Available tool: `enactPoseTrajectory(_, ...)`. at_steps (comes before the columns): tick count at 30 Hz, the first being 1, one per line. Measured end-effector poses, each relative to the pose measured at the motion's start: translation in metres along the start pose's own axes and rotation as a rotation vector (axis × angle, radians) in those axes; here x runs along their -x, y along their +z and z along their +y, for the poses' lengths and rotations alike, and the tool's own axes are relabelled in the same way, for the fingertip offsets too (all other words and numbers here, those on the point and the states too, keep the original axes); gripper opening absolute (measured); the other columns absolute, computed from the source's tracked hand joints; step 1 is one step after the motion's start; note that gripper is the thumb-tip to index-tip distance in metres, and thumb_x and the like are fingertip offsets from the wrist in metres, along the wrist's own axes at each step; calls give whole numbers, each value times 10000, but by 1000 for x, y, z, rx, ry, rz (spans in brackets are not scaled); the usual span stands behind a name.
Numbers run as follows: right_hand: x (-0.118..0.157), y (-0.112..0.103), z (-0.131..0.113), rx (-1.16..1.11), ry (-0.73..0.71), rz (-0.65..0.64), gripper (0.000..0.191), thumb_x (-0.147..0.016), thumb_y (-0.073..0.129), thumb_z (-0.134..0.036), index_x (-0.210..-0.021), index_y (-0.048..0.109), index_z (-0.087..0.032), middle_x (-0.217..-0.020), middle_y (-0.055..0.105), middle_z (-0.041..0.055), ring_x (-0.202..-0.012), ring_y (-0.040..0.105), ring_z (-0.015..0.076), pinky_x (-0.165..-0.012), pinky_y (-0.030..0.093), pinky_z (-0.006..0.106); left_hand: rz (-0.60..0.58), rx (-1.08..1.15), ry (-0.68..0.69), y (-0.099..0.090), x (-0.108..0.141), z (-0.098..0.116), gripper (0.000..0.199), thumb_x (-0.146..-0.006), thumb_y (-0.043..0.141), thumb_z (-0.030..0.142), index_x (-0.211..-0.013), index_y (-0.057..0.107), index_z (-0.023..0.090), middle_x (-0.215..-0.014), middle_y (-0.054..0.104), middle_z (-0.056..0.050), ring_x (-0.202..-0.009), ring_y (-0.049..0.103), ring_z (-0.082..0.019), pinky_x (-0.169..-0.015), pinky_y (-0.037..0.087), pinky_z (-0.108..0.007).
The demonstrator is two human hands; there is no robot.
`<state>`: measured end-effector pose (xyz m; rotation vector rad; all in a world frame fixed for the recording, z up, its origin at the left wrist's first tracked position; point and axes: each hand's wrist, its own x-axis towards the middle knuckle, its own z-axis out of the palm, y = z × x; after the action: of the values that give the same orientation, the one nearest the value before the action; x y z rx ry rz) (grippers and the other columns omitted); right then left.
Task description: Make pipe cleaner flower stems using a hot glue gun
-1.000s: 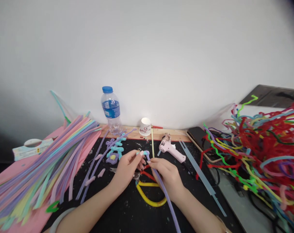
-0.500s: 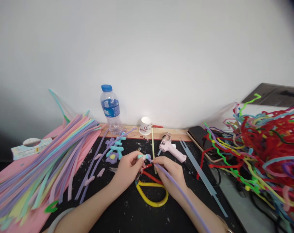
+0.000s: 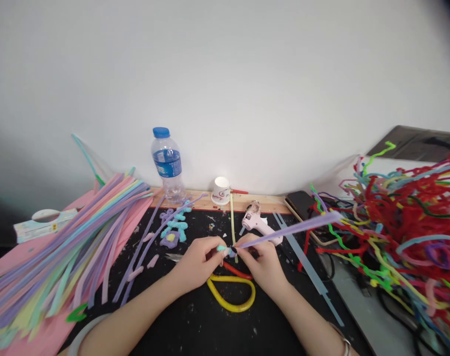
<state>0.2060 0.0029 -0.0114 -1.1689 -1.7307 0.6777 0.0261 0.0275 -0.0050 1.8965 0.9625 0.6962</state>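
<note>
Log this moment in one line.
left hand: holds blue piece | right hand: holds purple stem | glue gun: on mat

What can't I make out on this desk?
In the head view:
Purple strip, where pinched: covered by the right fingers.
Part of the yellow-handled tool: hidden behind the left hand.
Cup lettering: too small to read.
Fuzzy stem pile: cut off by the right edge.

held stem [image 3: 290, 230]: middle, from between left grip [image 3: 194, 262] and right grip [image 3: 265, 269], reaching right past the glue gun [image 3: 260, 225]
looped handle [image 3: 232, 308]: near middle, just nearer than both grips
stem bundle [image 3: 99, 237]: left, on a sheet [image 3: 56, 324]
bottle [image 3: 167, 163]: far, left of the cup [image 3: 221, 192]
cup: far middle, on the surface [image 3: 265, 201] before the wall [image 3: 228, 89]
phone [image 3: 301, 202]: far right, left of the tangled pile [image 3: 399, 237]
</note>
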Motion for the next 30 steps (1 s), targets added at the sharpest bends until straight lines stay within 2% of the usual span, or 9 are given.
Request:
enactPoseTrajectory(12,-1,-1,6,2,37,-16,91,-834,556,-146,-758,590,-183,-685,535,-1,-582,462,120,-534,366,231,-97,-78,89,0,0,3,186,-889,452,211,-743,555,158,-685,527,25,-655,477,-121,-632,353,-224)
enactPoseTrajectory(19,-1,-1,3,-84,86,-48,135,-823,553,-147,-693,549,-185,-647,499,-21,-572,444,109,-535,362,224,-152,-35,128,-2,1,4,160,-882,471,179,-742,548,161,-702,527,27,-670,485,-114,-658,364,-207)
enactPoseTrajectory(25,-1,0,3,-188,200,-118,97,-811,555,-181,-715,566,-177,-584,489,-37,-518,421,101,-505,343,226,-202,1,130,-3,0,4,158,-885,476,179,-805,611,162,-739,566,17,-696,519,-115,-676,382,-201)
enactPoseTrajectory(30,-1,0,1,-285,236,-132,69,-803,566,-200,-739,554,-177,-587,478,-46,-510,423,93,-498,343,221,-200,35,118,-2,0,4,167,-875,490,193,-776,620,161,-736,578,12,-703,532,-122,-681,392,-212)
